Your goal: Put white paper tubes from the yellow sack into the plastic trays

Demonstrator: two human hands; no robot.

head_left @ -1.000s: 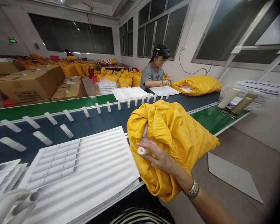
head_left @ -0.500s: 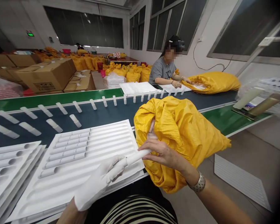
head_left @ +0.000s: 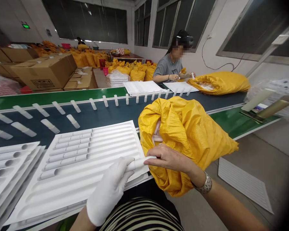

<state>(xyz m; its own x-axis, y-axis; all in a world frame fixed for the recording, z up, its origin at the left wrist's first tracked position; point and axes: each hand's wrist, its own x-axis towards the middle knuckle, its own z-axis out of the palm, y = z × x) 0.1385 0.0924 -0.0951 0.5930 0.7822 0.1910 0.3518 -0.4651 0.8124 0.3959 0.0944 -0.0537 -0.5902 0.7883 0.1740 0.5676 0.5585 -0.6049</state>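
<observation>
My left hand (head_left: pixel 108 189), in a white glove, is closed around the near end of a white tube (head_left: pixel 137 164). My bare right hand (head_left: pixel 167 158), with a wide metal bracelet at the wrist, pinches the tube's other end. Both hands hold it above the right edge of a white ridged tray (head_left: pixel 113 141). Several printed tubes (head_left: pixel 68 159) lie in the grooves on the tray's left side. Beside my right hand sits a yellow sack (head_left: pixel 188 128), its mouth turned toward the tray and pale tubes showing inside.
A conveyor belt (head_left: pixel 115 115) carries rows of white tubes beyond the tray. Stacked filled trays (head_left: pixel 35 160) stand at left. Across the belt, a person (head_left: pixel 167 67) sits by another yellow sack (head_left: pixel 226 83). Another tray (head_left: pixel 243 184) lies on the floor; cardboard boxes (head_left: pixel 48 72) are at back left.
My left hand has turned and its fingers now wrap the tube nearer my right hand. The person across the belt has raised their hands, with something small and white in one.
</observation>
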